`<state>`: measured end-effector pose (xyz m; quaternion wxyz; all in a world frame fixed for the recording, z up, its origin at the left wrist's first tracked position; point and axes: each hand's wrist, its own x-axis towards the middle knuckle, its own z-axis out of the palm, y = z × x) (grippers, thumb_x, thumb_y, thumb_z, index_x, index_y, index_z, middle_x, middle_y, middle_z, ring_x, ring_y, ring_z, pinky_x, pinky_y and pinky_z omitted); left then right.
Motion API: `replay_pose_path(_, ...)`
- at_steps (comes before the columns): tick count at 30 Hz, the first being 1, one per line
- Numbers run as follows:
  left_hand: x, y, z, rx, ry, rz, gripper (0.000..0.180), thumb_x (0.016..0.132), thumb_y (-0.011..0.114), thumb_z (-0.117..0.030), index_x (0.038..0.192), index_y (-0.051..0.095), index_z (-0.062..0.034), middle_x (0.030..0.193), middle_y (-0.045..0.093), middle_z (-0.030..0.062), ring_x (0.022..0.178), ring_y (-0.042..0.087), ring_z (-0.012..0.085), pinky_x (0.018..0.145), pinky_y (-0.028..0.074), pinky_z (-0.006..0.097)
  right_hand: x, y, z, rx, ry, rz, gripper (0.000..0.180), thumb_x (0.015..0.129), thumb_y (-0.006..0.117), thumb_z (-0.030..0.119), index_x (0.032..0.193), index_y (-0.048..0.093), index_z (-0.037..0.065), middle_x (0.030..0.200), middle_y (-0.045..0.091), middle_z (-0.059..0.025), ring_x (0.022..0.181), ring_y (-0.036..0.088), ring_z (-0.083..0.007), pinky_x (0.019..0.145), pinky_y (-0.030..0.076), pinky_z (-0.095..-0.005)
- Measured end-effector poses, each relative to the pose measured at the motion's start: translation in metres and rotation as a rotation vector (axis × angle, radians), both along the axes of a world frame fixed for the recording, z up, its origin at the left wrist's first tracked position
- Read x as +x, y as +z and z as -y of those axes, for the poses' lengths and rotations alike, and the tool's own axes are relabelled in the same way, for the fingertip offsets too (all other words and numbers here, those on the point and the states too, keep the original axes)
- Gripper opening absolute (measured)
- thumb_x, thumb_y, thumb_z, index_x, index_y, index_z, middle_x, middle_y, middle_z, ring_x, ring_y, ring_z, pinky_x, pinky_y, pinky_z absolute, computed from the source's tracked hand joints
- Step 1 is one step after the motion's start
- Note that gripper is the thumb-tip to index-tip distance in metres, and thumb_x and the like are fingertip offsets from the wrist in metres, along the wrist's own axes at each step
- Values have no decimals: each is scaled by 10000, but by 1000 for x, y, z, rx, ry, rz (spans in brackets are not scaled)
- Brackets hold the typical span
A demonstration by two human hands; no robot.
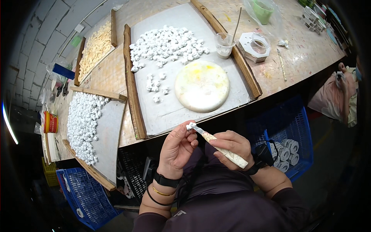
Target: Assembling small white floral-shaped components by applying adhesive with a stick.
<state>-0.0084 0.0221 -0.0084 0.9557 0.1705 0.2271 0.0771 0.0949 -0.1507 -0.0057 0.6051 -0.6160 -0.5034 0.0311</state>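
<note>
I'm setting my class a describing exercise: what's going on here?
A person's left hand pinches a small white piece, while their right hand holds a pale-handled tool with its tip at the piece. Both hands are in front of a wood-sided tray, where a round white slab sits near many similar white pieces.

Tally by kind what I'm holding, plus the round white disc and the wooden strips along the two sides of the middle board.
Small white piece: 1
Knife-like tool: 1
Round white disc: 1
Wooden strips: 2
Total: 5
</note>
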Motion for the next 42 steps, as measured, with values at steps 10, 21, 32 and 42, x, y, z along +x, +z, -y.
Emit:
replay_pose_path(10,1,2,1,-6,4,-3,303,911,606,-163,1133,564,38,865,586,52,704,500,116,617,442,249,0,1,0,-27,2,9,354,714,718,25,1062,655,45,992,630,-126,736,623,-249,627,499,-309)
replay_pose_path(21,1,1,-2,34,10,-32,274,915,599,-161,1116,577,24,931,627,108,693,518,112,625,453,245,2,-8,7,-30,-24,38,322,727,697,34,1046,656,17,987,619,-167,734,607,-256,641,492,-317)
replay_pose_path(32,2,6,1,356,54,-80,260,859,643,-61,1094,582,33,953,642,131,697,543,103,623,467,232,3,-4,12,-35,-68,-40,335,718,694,23,1051,660,34,981,624,-147,779,629,-265,680,511,-315)
replay_pose_path(42,1,16,10,853,103,-168,334,782,691,39,1106,608,47,840,592,34,671,530,76,607,448,178,5,2,16,-48,-79,-90,319,728,659,12,1046,652,14,973,621,-167,803,633,-275,713,522,-323)
